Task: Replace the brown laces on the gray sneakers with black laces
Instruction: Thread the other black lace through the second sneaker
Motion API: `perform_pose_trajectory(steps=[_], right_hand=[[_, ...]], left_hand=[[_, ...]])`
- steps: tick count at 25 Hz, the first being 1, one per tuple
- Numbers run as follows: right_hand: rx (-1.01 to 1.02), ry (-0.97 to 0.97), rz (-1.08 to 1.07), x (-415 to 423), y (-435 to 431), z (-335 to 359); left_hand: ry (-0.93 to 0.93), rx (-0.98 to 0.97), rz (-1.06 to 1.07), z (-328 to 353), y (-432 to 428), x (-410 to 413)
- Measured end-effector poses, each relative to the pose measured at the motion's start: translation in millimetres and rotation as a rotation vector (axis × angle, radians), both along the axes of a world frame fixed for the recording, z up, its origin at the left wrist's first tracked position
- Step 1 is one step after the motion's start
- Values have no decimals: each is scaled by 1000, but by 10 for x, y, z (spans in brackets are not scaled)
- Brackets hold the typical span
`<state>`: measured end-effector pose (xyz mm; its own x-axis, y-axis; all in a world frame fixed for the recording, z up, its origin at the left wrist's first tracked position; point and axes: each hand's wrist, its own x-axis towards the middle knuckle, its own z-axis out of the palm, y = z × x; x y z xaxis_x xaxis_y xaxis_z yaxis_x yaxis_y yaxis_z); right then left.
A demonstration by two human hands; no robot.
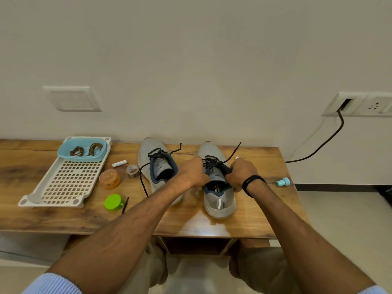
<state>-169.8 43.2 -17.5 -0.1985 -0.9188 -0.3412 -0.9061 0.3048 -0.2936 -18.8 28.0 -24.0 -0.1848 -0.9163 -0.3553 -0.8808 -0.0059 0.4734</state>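
Note:
Two gray sneakers stand side by side on the wooden table (244,225), toes toward the wall. The left sneaker (148,153) carries a black lace (141,179) whose loose end trails off its left side onto the table. My left hand (192,172) and my right hand (240,171) are both at the right sneaker (219,200), each gripping part of its black lace (214,163) near the top eyelets. One lace end sticks up toward the wall. The brown laces (84,150) lie coiled in a blue tub (81,158).
The blue tub sits on a white slotted tray (70,183) at the left. Between tray and shoes lie a small white tube (119,163), a tape roll (132,170), an orange jar (109,178) and a green lid (113,202). A teal-handled tool (282,182) lies right. A black cable (318,149) hangs from the wall socket.

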Motion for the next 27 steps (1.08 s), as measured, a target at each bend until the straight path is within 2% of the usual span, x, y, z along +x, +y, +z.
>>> perform_pose_trajectory(steps=[5,7,9,11,13,14,15,17,20,24,27], right_hand=[[72,-21,-16,1,33,87],[66,-14,-15,5,45,231],[-96,21,-61,-1,44,422],[-424,4,-177,31,33,568],[-697,-49,-184,192,-42,611],[-722,-96,-123,316,-109,596],[-673,-167,-35,481,-190,553],[-407,-289,145,857,-324,348],[-121,-173,389,1286,-380,60],[-123,10,476,1456,-373,-128],[-169,148,383,1439,-294,-257]], left_hand=[[71,58,13,68,-3,-44],[44,43,15,183,-10,41],[36,-92,77,350,-70,231],[66,-198,207,486,-155,517],[-27,-221,294,519,-217,845],[-107,-172,291,504,-231,990],[-201,-94,260,477,-222,1111],[-301,49,210,420,-187,1248],[-164,134,230,297,-137,1258],[-303,54,182,117,-126,1116],[-264,52,123,54,-133,1057]])
